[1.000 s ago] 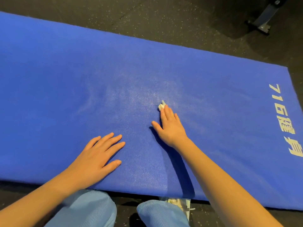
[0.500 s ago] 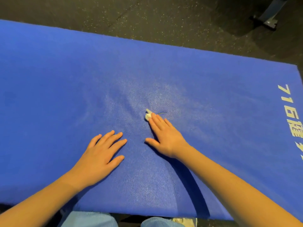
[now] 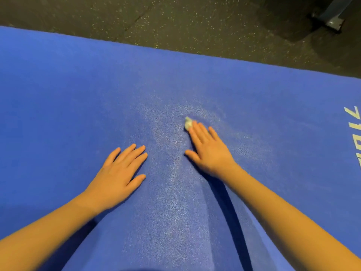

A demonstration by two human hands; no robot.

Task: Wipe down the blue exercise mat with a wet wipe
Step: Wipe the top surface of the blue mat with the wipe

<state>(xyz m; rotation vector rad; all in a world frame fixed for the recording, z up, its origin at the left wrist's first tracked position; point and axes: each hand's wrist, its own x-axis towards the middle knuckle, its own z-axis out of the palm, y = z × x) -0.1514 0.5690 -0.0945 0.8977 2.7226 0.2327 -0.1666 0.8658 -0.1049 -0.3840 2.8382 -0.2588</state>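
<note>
On speckled floor (image 3: pixel 195 26), bracing seemingly spongy blue mat (image 3: pixel 58 94) with flat left hand (image 3: pixel 117 173); pressing limp-looking wadded wet wipe (image 3: pixel 188 123) under outstretched right hand (image 3: pixel 211 153).

Floor (image 3: pixel 175 26): dark rubber surface with fine pale speckles throughout; occupies far band of view, left edge to right edge.
Seam (image 3: pixel 137 17): thin dark line in floor, far centre-left, running diagonally.
Metal frame foot (image 3: pixel 332 19): far right corner; grey-blue tube slants up out of view, pale base plate rests on floor.
Shadow (image 3: pixel 287 20): dark patch on floor, just left of foot.
Lighting: dim, warm tone; speckles fade toward far left corner.
</note>
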